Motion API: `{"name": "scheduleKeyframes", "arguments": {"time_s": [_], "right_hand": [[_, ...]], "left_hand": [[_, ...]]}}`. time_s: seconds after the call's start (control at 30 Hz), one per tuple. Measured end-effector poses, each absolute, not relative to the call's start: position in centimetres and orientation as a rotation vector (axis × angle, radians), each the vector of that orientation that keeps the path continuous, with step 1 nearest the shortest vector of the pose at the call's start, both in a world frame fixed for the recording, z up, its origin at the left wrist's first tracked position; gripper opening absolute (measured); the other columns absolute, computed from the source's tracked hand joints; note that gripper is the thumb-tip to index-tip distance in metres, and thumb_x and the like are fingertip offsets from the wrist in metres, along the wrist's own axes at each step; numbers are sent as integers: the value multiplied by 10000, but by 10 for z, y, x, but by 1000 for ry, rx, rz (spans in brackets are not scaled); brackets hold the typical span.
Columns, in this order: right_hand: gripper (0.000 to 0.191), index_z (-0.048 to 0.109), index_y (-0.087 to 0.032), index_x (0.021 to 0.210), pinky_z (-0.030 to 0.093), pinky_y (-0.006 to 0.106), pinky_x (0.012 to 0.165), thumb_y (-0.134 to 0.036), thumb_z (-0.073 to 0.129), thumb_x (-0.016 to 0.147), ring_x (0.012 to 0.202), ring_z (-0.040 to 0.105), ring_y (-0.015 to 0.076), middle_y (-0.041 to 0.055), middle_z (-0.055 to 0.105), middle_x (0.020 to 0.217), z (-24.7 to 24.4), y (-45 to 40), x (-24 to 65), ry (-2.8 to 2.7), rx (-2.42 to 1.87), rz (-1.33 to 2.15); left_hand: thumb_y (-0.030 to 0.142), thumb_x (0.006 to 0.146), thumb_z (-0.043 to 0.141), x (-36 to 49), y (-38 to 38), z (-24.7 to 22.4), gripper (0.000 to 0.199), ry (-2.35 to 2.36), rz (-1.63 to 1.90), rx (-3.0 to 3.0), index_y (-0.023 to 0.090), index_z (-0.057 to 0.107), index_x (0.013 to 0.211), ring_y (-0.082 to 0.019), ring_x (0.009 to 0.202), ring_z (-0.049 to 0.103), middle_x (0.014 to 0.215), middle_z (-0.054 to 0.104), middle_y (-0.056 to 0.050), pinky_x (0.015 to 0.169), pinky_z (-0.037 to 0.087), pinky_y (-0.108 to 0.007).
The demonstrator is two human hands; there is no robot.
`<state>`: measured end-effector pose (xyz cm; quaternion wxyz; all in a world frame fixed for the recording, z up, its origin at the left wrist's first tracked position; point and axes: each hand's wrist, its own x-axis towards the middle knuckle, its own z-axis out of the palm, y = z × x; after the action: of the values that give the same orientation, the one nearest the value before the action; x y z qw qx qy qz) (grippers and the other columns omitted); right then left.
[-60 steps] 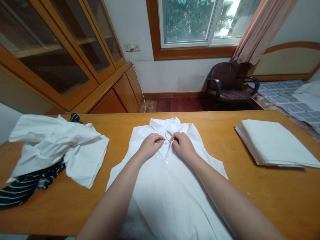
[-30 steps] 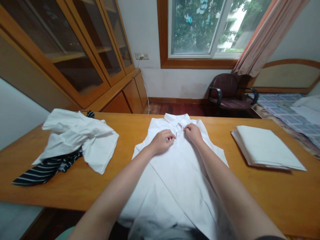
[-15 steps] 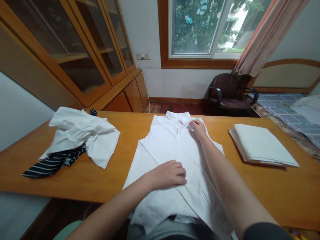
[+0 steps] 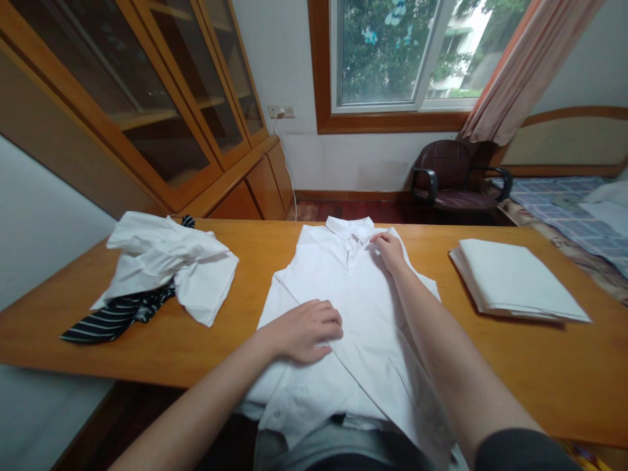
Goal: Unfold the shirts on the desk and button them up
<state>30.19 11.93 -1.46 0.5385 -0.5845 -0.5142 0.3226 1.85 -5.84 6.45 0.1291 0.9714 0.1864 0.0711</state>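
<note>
A white shirt (image 4: 343, 294) lies spread on the wooden table, its collar (image 4: 350, 229) towards the far edge and its lower part hanging over the near edge. Near the collar, on the right side of the chest, my right hand (image 4: 388, 251) has its thumb and fingers pinched on the shirt's fabric. My left hand (image 4: 310, 330) rests on the middle left of the shirt, palm down, with fingers slightly curled and the thumb apart.
On the table's left lie a crumpled white garment (image 4: 167, 261) and a striped black tie (image 4: 108, 319). Folded white cloth or paper (image 4: 520, 278) sits at the right. Beyond the table (image 4: 220, 356) are a cabinet (image 4: 196, 131), a chair (image 4: 444, 173) and a bed.
My left hand has moved left and slightly away from me over the shirt, its thumb now showing. My right hand stays near the collar. The view has shifted slightly.
</note>
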Motion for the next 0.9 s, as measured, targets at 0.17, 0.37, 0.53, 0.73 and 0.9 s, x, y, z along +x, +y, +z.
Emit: {"name": "scheduleKeyframes", "arguments": {"time_s": [0.17,0.37,0.53,0.73,0.9], "right_hand": [[226,693,-198,678,424,289,695,-282,487,641,765,570,194,16,664,735,-14,118,302,-1214,-1392,760],[217,687,-197,669,426,298,742,-283,488,653,800,577,200,20,680,762,-15,118,301,-1224,-1377,748],[215,685,-198,667,429,297,745,-283,487,656,804,580,201,19,679,759,-15,119,301,-1223,-1375,747],[221,697,-198,677,431,296,732,-278,492,661,792,582,201,19,680,752,-16,119,302,-1230,-1377,744],[219,699,-201,668,432,304,759,-268,490,664,799,588,202,19,686,768,-16,118,301,-1243,-1381,728]], "left_hand": [[192,805,638,14,-63,55,186,736,113,2920,218,581,980,-251,993,528,1054,617,-70,884,433,-374],[205,897,570,7,-46,38,69,762,197,3029,211,560,828,-223,848,532,855,594,-54,784,426,-359],[217,919,510,-30,-10,39,125,1297,520,2810,210,594,827,-220,837,556,843,613,-61,762,435,-345],[127,832,507,-79,27,33,161,1954,658,2511,226,604,915,-260,917,569,926,628,-80,851,477,-390],[40,817,478,-64,3,39,458,1650,614,2717,229,589,1219,-304,1248,455,1328,536,-121,1065,406,-508]]}}
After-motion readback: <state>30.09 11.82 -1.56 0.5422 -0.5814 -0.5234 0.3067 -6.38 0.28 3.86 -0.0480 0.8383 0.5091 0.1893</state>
